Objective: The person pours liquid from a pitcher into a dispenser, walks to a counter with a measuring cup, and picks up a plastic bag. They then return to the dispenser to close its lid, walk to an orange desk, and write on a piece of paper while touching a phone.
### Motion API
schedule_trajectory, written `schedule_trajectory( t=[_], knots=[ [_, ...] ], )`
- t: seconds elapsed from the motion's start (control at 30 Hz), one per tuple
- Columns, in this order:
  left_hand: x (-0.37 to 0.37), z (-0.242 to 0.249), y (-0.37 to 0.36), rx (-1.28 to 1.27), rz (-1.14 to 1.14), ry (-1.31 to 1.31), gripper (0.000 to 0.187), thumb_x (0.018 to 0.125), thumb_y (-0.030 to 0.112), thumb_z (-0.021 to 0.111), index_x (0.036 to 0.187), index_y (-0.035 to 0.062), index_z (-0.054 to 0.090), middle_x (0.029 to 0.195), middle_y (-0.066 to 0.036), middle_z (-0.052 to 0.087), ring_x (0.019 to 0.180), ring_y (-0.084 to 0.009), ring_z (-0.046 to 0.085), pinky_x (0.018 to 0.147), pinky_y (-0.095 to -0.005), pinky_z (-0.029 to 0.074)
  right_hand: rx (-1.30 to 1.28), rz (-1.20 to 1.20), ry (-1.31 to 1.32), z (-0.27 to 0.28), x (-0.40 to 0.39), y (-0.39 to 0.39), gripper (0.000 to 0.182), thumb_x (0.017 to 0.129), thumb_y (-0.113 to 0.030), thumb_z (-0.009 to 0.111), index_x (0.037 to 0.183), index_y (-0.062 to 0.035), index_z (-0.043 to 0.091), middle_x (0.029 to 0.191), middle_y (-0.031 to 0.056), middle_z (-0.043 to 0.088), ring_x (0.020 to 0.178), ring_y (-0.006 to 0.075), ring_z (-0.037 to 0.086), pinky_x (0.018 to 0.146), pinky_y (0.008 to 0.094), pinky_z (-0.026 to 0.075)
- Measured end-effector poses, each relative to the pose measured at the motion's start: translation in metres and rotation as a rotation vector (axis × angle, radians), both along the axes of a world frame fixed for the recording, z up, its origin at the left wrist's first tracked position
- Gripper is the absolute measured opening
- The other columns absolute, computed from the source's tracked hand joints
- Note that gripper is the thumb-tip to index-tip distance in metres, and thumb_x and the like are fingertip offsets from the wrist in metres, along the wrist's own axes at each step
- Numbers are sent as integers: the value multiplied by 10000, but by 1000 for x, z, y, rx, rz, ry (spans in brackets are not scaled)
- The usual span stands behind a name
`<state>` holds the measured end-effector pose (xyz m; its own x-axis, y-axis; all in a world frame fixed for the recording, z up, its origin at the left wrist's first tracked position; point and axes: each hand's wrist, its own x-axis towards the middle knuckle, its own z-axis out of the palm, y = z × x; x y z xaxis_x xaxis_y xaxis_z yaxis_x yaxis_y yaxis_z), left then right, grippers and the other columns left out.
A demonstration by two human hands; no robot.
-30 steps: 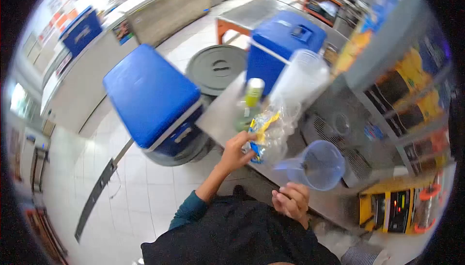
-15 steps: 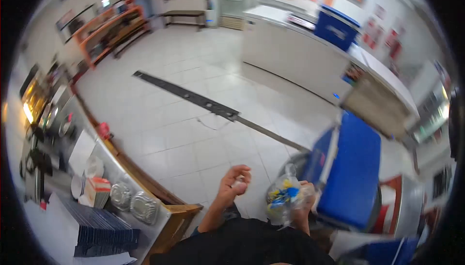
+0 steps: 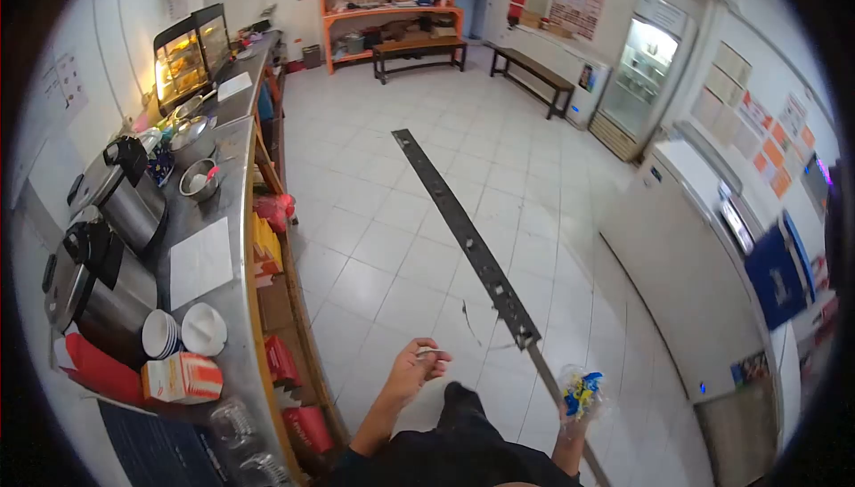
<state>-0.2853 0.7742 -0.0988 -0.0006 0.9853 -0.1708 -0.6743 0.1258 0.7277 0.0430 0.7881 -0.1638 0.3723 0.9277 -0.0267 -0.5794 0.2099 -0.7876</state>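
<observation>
My left hand point(image 3: 416, 371) is held over the floor in front of my body, its fingers curled in; what they hold, if anything, is too small to name. At the lower right, my right hand point(image 3: 572, 418) grips a clear plastic bag point(image 3: 582, 393) with yellow and blue pieces inside. Beneath and between the hands runs a long dark strip point(image 3: 468, 242) with holes, lying on the tiled floor.
A metal counter point(image 3: 233, 158) on the left bears steel urns point(image 3: 111, 278), bowls point(image 3: 204, 328) and a red-and-white box point(image 3: 183, 377). White freezers point(image 3: 663, 260) line the right, with a blue cooler point(image 3: 777, 273). Benches point(image 3: 532, 77) and an orange shelf point(image 3: 390, 12) stand behind.
The view has swung left, bringing the counter and urns in and the large blue cooler out of sight. The bag stays in my right hand, now farther from my left hand.
</observation>
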Motion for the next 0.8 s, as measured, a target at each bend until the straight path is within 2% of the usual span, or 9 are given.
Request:
schedule_trajectory(
  t=[0.07,0.17,0.3,0.4,0.47,0.57,0.6,0.67,0.8],
  knots=[
    [-18,10,56,10,174,109,153,865,212,431,923,70,436,699,-36,501,534,-56,395,442,-160,296,4,103,56,10,-32,90,283,808,-382,420,814,-109,494,720,31,509,580,124,507,465,200,415],
    [-72,30,123,-35,415,-58,240,865,319,409,791,95,451,577,13,396,449,-50,326,372,-170,237,-181,336,233,41,-123,235,277,784,-382,462,840,-113,503,708,46,525,568,145,532,459,268,452],
    [-148,24,200,-135,954,-146,361,859,400,392,599,168,295,447,56,179,350,-55,153,314,-212,129,-34,772,120,81,-281,379,333,772,-442,454,794,-114,503,681,67,532,516,191,524,410,320,437],
    [-205,-3,260,-121,1218,-227,360,862,404,381,600,175,286,434,55,164,345,-56,136,318,-211,115,-327,798,63,49,-399,474,286,780,-396,456,756,-113,491,643,86,524,526,221,529,414,344,451],
    [-253,-23,303,-142,1299,-297,346,863,401,376,612,175,302,442,53,187,350,-56,145,322,-204,120,-157,824,90,7,-457,529,203,775,-288,506,803,-90,475,675,71,516,572,207,547,472,348,476],
    [-330,-36,394,-132,1179,-379,286,865,349,397,650,167,346,477,49,245,384,-59,199,348,-198,172,-149,742,138,2,-514,612,144,766,-114,527,883,-59,464,804,72,517,677,205,555,579,333,494],
    [-354,-35,424,-112,1108,-396,170,852,261,433,728,146,410,580,24,372,499,-80,340,451,-196,289,-152,599,61,-14,-525,642,148,764,-87,522,895,-53,463,831,75,517,700,204,553,603,331,493],
    [-395,-19,497,90,997,-378,47,823,147,457,863,128,442,765,-18,461,685,-120,420,590,-219,345,-157,421,-84,-51,-525,706,167,755,-36,509,916,-40,464,879,77,517,745,195,545,652,331,487],
    [-465,-5,648,147,762,-140,266,805,53,481,1044,111,380,993,-70,426,833,-148,442,716,-219,380,-55,176,-245,-44,-525,826,129,777,-68,446,900,-30,449,850,114,538,697,228,564,602,352,500]
  ],
)
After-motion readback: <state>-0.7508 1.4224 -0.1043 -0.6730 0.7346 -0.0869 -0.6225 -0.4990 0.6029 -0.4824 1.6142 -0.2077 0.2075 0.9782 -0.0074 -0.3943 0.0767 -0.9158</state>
